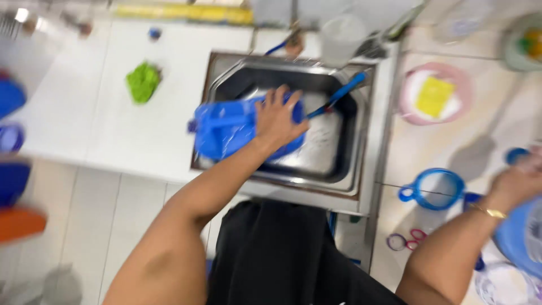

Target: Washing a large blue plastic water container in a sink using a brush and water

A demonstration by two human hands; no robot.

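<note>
My left hand (279, 118) reaches over the steel sink (339, 164) and grips a blue plastic container (226, 129) that lies across the sink's left rim. A blue-handled utensil (339, 96) leans in the basin behind it. My right hand (516, 183), with a gold bracelet at the wrist, is at the right edge over a blue bowl (516, 231); blur hides what its fingers hold.
A green scrubber (143, 82) lies on the white counter to the left. On the right counter are a pink plate with a yellow sponge (433, 95), a blue strainer (436, 189) and pink scissors (407, 239). A clear jug (341, 36) stands behind the sink.
</note>
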